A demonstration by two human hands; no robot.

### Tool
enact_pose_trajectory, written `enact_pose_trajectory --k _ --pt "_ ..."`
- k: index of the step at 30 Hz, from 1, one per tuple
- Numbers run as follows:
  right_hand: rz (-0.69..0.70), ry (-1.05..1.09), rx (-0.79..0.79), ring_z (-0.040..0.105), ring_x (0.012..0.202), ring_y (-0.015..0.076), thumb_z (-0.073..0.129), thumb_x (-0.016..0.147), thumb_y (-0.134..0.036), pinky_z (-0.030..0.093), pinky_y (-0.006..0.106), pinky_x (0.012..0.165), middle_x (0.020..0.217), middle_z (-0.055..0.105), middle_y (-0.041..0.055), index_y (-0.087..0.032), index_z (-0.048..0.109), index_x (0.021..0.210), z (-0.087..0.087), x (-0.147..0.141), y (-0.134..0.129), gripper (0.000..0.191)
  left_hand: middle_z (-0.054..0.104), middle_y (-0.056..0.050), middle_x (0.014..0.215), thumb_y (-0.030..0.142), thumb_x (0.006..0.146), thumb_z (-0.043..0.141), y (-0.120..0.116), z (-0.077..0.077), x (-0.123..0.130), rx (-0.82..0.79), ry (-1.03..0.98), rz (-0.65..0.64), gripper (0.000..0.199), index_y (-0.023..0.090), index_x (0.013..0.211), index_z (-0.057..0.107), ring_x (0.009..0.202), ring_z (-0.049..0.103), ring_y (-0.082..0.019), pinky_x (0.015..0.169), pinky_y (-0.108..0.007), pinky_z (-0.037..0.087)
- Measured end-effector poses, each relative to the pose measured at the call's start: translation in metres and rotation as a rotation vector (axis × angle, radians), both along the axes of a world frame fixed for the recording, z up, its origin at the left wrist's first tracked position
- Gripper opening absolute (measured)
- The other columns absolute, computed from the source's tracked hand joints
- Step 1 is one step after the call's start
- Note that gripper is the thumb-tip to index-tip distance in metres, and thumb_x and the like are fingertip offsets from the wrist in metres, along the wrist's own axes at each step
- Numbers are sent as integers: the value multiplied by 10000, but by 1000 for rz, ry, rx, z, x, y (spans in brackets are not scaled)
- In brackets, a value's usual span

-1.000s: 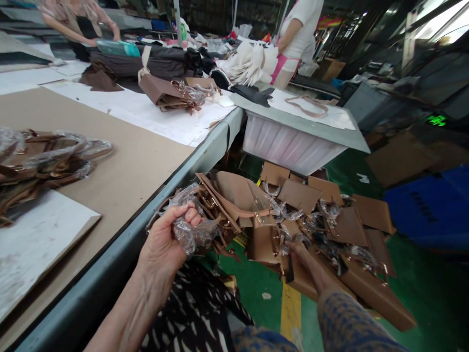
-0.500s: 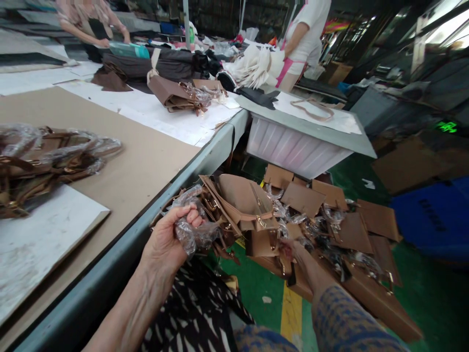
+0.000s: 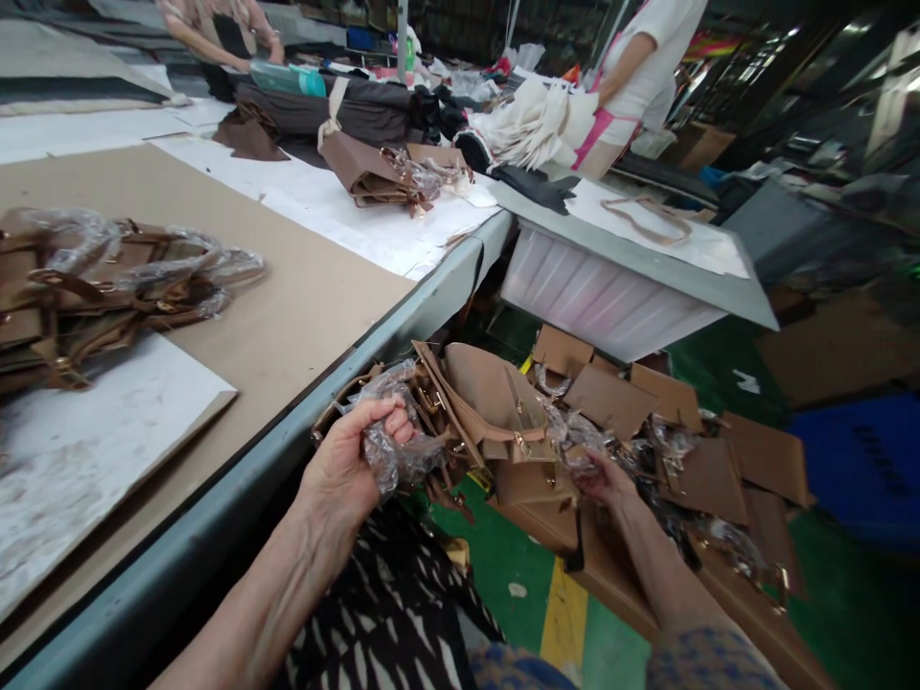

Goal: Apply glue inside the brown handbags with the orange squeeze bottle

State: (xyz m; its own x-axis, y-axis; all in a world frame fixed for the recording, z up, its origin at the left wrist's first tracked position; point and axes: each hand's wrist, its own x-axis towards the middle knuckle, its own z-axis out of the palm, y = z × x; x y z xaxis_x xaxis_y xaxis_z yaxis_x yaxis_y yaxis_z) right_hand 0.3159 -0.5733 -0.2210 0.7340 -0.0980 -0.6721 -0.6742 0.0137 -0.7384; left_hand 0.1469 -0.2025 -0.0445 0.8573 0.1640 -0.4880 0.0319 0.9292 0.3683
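Your left hand [image 3: 356, 446] grips a bunch of brown bags [image 3: 495, 388] by plastic-wrapped handles [image 3: 399, 458]; your right hand [image 3: 608, 477] reaches into the pile [image 3: 701, 477] at right, its hold unclear. Many there are ungathered; another bunch [image 3: 107, 287] lies on the tabletop [image 3: 323, 254], left.

Brown paper [image 3: 323, 297] and white sheets [image 3: 302, 206] cover a long bench [image 3: 446, 297], with partly plastic-wrapped brown bags [image 3: 115, 299] heaped at left. Tan bags [image 3: 704, 479] crowd the green floor [image 3: 495, 551] alongside.
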Motion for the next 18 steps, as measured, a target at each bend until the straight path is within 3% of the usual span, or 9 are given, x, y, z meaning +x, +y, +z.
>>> enact_pose_trajectory --k 3,6,12,15,18 --pt "-26 -108 15 546 623 121 542 922 -285 491 249 541 843 556 23 -125 559 975 38 19 -9 170 437 24 467 78 687 545 0 -3 -1 3 13 6 84 104 612 517 424 407 -58 441 -160 404" --pt "13 -273 41 520 568 105 548 917 -260 470 228 511 758 537 -4 -120 561 877 84 30 -1 147 444 23 464 73 681 551 -1 -6 -3 8 44 24 81 104 614 518 416 403 -55 418 -149 380" --pt "194 -647 74 522 593 116 698 791 -290 445 223 542 713 562 -7 -132 585 754 173 7 56 198 482 22 472 104 651 619 -15 -23 -9 55 93 1 117 123 606 512 414 441 -64 425 -167 391" --pt "369 -723 108 538 676 150 755 698 -441 440 238 624 727 588 10 -167 629 759 199 -23 100 307 514 16 491 167 618 683 -28 -34 -13 141 113 -31 155 126 608 533 425 461 -70 436 -175 396" --pt "628 -674 121 528 673 166 680 742 -532 426 261 638 723 589 30 -163 640 768 203 -54 150 372 523 11 503 238 590 714 -37 -39 -20 217 88 -98 194 123 584 558 431 466 -68 440 -178 381"
